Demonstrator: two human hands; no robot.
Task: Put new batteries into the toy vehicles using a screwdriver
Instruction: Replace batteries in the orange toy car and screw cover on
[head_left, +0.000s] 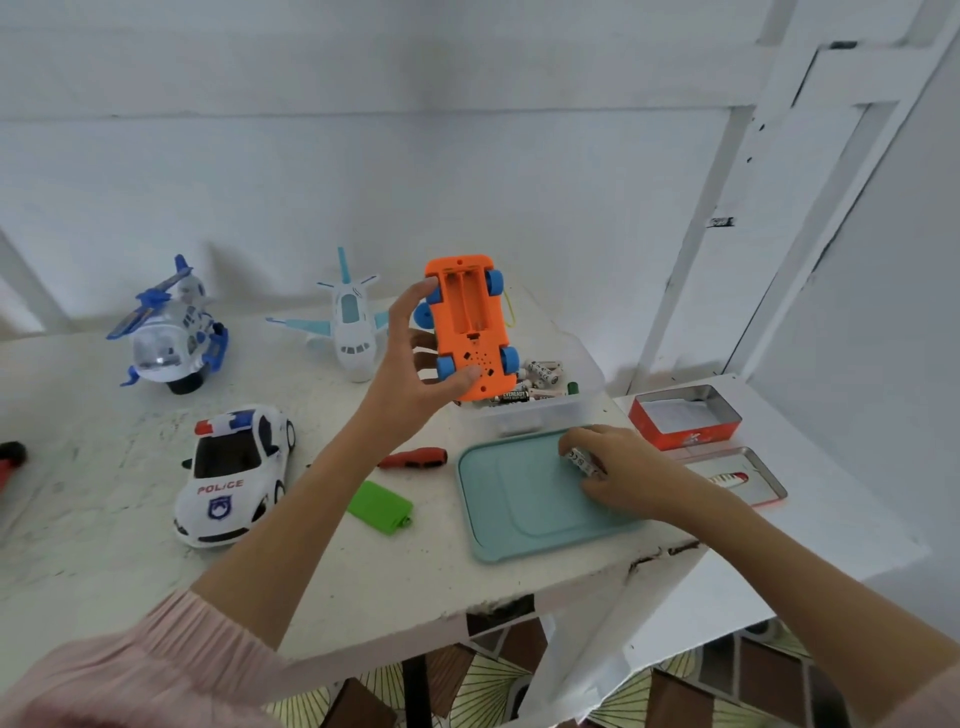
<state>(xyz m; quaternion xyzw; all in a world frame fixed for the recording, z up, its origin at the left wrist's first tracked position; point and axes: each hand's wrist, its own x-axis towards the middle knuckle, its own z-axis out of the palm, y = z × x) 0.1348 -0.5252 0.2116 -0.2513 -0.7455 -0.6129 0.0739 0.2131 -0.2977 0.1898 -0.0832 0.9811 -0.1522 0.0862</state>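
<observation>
My left hand (415, 364) grips an orange toy car (470, 330) with blue wheels, held up with its underside toward me. Its battery compartment is open and looks empty. My right hand (618, 473) rests over a teal lid (514, 504) and holds silver batteries (582, 460). The green battery cover (380, 506) lies on the table beside the lid. A red-handled screwdriver (415, 458) lies just beyond the cover. A clear tub (540, 410) behind the lid holds several more batteries (540, 382).
A police car (234, 475), a blue-and-white helicopter (171, 332) and a white toy plane (350, 322) stand on the white table. A red tin (685, 418) and its lid (743, 475) sit on the right. The table's front edge (519, 603) is cracked. A red object (10, 457) lies far left.
</observation>
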